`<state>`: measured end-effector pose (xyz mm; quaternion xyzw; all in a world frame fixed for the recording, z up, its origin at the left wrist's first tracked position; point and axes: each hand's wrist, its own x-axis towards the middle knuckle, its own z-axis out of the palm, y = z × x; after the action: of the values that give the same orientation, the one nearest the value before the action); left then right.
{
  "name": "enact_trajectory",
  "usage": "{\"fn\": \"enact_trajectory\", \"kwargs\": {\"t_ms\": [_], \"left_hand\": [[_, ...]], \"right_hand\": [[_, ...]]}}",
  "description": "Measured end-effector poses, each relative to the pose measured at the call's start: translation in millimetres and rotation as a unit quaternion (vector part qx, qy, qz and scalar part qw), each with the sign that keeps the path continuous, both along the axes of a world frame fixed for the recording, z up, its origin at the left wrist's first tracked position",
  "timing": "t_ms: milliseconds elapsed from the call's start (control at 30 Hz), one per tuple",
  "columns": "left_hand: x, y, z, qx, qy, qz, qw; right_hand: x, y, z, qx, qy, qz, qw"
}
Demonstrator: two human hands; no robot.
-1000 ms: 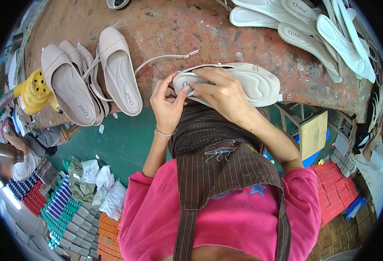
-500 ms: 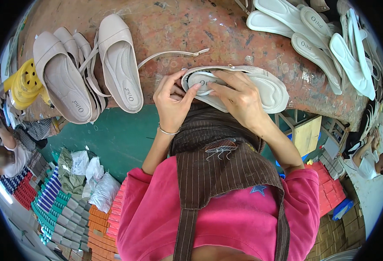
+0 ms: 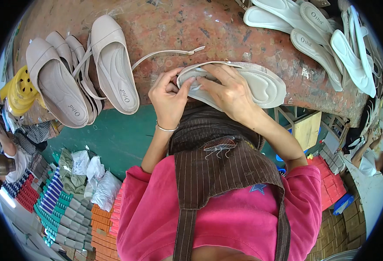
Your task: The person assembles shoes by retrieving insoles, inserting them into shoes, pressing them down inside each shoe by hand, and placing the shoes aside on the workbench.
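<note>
Just over the table's near edge lies a beige flat shoe (image 3: 246, 66), its heel end toward the left. A cream padded insole (image 3: 267, 89) with stitched curves is in it, its rounded wide end showing to the right. My left hand (image 3: 169, 92) is closed round the heel of the shoe, with the thumb pressed inside on the insole's heel part. The bent fingers of my right hand (image 3: 230, 90) reach over the shoe's side and pinch the insole near its heel. My fingers partly hide that end of the insole.
Finished beige shoes (image 3: 115, 65) with a loose ankle strap (image 3: 165, 53) stand at the left on the worn reddish table (image 3: 174, 26). A yellow perforated clog (image 3: 19, 91) is beside them. Loose insoles (image 3: 315, 58) lie heaped at the far right. White bags (image 3: 106, 191) are on the floor.
The shoe and both hands have shifted slightly left in the picture. My fingers now cover more of the insole's heel, and both hands keep their hold.
</note>
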<state>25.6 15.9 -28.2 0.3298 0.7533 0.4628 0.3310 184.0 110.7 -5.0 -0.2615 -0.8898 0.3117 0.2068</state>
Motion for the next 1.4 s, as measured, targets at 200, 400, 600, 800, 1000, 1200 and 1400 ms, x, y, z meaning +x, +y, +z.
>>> {"fn": "enact_trajectory", "kwargs": {"t_ms": [200,400,600,800,1000,1200,1400], "left_hand": [[1.0,8.4,-2.4,0.008,-0.031,0.043,0.999],[-0.6,11.6,0.4,-0.017,0.048,0.022,0.998],[2.3,12.5,8.8,-0.028,0.088,-0.013,0.996],[47.0,-17.8,36.0,-0.091,0.179,-0.24,0.95],[92.0,-25.5,53.5,0.05,0.319,-0.323,0.89],[117.0,-26.3,47.2,-0.019,0.335,-0.43,0.838],[110.8,-36.2,29.9,-0.004,0.36,-0.457,0.813]], "right_hand": [[-0.3,2.0,-2.9,0.049,-0.023,0.092,0.994],[7.4,-5.5,5.8,0.069,-0.068,0.086,0.992],[22.5,-24.4,15.8,0.093,-0.121,-0.037,0.988],[44.0,33.8,25.9,0.196,-0.017,-0.401,0.895],[56.5,47.6,57.5,-0.195,0.092,-0.342,0.915],[54.3,29.3,57.2,-0.241,0.142,-0.349,0.895],[82.3,-56.1,54.7,-0.05,-0.097,-0.166,0.98]]}}
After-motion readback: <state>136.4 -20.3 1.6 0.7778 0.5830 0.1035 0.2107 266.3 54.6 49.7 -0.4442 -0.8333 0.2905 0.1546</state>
